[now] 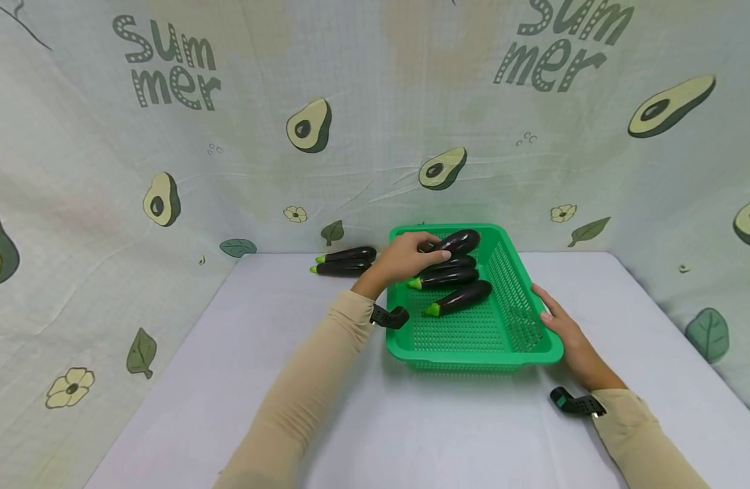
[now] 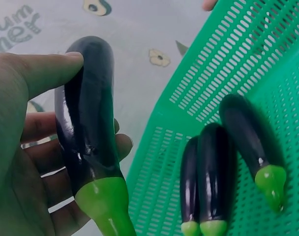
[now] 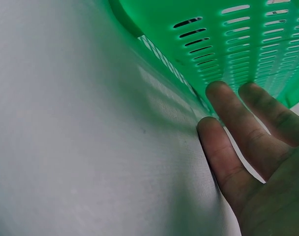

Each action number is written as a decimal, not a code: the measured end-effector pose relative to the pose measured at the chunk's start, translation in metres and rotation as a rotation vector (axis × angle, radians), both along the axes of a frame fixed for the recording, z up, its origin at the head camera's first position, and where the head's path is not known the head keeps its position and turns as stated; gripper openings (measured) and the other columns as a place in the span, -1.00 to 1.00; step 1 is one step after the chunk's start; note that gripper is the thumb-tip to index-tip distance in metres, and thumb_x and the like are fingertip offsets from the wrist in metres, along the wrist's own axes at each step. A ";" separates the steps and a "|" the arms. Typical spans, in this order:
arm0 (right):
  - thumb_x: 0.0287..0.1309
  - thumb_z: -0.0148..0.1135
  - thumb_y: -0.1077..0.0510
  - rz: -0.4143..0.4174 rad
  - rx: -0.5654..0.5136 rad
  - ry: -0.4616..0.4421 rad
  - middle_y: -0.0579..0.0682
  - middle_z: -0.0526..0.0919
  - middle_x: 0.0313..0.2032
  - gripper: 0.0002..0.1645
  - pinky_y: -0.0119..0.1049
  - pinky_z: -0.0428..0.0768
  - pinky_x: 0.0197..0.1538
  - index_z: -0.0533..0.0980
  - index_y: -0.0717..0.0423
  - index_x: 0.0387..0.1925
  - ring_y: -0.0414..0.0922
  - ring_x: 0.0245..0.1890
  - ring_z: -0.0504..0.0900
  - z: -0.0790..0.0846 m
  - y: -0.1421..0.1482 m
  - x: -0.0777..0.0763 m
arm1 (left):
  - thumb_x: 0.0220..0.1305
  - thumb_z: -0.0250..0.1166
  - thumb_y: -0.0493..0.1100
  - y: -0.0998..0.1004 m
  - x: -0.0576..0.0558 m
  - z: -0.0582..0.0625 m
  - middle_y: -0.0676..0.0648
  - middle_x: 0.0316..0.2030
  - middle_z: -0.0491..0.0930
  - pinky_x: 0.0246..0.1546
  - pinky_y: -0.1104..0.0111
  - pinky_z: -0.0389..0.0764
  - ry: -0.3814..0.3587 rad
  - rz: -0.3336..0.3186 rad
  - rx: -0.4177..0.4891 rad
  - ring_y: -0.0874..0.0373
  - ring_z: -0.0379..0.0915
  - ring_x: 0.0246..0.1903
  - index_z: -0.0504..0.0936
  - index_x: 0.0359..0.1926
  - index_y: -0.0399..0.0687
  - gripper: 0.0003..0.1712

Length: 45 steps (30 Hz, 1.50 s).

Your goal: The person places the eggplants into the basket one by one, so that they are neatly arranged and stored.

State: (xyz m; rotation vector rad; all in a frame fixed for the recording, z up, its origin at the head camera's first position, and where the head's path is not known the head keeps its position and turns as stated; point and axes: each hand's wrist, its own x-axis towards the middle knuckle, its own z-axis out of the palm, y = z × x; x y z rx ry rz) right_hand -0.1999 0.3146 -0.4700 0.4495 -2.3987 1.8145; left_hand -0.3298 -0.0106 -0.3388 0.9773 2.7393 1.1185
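Note:
My left hand [image 1: 404, 261] grips an eggplant [image 1: 462, 241] above the far left part of a green plastic basket [image 1: 473, 358]. In the left wrist view, the thumb crosses the held eggplant's dark body [image 2: 90, 113] near its rounded end, with fingers behind it and the green stem end pointing down. Three eggplants lie in the basket: a front one [image 1: 463, 299], a middle one [image 1: 448, 278] and a back one [image 1: 463, 262], partly hidden. At the basket's right side is my right hand [image 1: 567, 339], its fairly straight fingers [image 3: 243, 128] against the outer slotted wall.
Two more eggplants lie side by side on the white table [image 1: 277, 326], left of the basket; one is the nearer eggplant [image 1: 341, 268]. A printed cloth [image 1: 363, 136] with avocados and leaves stands behind the table and along both sides.

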 end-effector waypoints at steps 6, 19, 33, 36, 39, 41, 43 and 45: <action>0.59 -0.31 0.00 0.005 -0.005 0.004 0.21 -0.14 0.54 -0.32 -0.64 0.15 0.07 -0.12 -0.19 0.62 -0.31 0.28 0.10 0.003 0.000 -0.001 | 0.39 0.23 0.24 0.014 -0.001 -0.002 -0.01 0.13 0.58 0.02 0.24 0.55 -0.030 -0.025 -0.006 0.16 0.49 0.06 0.57 0.29 0.03 -0.40; 0.59 -0.30 0.01 -0.007 0.001 0.008 0.19 -0.13 0.54 -0.32 -0.64 0.14 0.09 -0.11 -0.17 0.62 -0.32 0.28 0.09 0.002 0.001 -0.001 | 0.41 0.22 0.21 0.041 0.000 -0.010 -0.03 0.14 0.58 -0.04 0.29 0.55 -0.094 -0.027 -0.071 0.14 0.51 0.04 0.61 0.23 -0.04 -0.43; 0.57 -0.28 -0.04 -0.032 0.022 -0.017 0.23 -0.09 0.52 -0.31 -0.60 0.20 0.05 -0.11 -0.19 0.62 -0.21 0.22 0.16 0.002 0.001 -0.003 | 0.39 0.24 0.23 0.051 0.001 -0.029 -0.07 0.22 0.54 0.03 0.23 0.56 -0.200 -0.021 -0.107 0.04 0.48 0.16 0.58 0.27 -0.10 -0.36; 0.57 -0.28 -0.04 -0.039 0.019 -0.012 0.23 -0.07 0.51 -0.31 -0.60 0.20 0.05 -0.10 -0.18 0.62 -0.21 0.20 0.17 0.001 0.001 -0.003 | 0.38 0.24 0.23 0.053 0.001 -0.032 -0.06 0.27 0.50 0.04 0.26 0.55 -0.197 -0.037 -0.132 0.07 0.47 0.18 0.59 0.26 -0.09 -0.37; 0.57 -0.27 -0.03 -0.034 0.010 -0.007 0.23 -0.07 0.50 -0.31 -0.60 0.21 0.06 -0.10 -0.16 0.62 -0.20 0.20 0.17 0.002 0.001 -0.003 | 0.38 0.24 0.24 0.053 0.002 -0.035 -0.04 0.27 0.50 0.03 0.28 0.55 -0.193 -0.050 -0.163 0.09 0.48 0.16 0.61 0.23 -0.08 -0.39; 0.57 -0.28 -0.03 -0.030 0.014 -0.007 0.23 -0.08 0.51 -0.31 -0.60 0.20 0.06 -0.10 -0.17 0.62 -0.21 0.20 0.17 0.002 0.001 -0.003 | 0.38 0.25 0.23 0.053 0.002 -0.036 -0.04 0.23 0.53 0.00 0.29 0.56 -0.204 -0.058 -0.171 0.10 0.50 0.12 0.62 0.22 -0.08 -0.40; 0.57 -0.28 -0.03 -0.027 0.023 -0.005 0.22 -0.09 0.52 -0.31 -0.60 0.19 0.05 -0.11 -0.18 0.62 -0.23 0.21 0.15 0.002 0.001 -0.002 | 0.38 0.25 0.23 0.053 0.002 -0.037 -0.04 0.17 0.57 -0.02 0.29 0.56 -0.207 -0.071 -0.193 0.11 0.51 0.08 0.63 0.21 -0.09 -0.40; 0.58 -0.29 -0.02 -0.021 0.027 -0.002 0.22 -0.10 0.52 -0.31 -0.59 0.19 0.05 -0.11 -0.19 0.62 -0.23 0.21 0.15 0.002 0.001 -0.002 | 0.38 0.25 0.24 0.053 0.002 -0.039 -0.03 0.16 0.58 -0.02 0.30 0.56 -0.202 -0.087 -0.223 0.12 0.52 0.07 0.63 0.21 -0.09 -0.39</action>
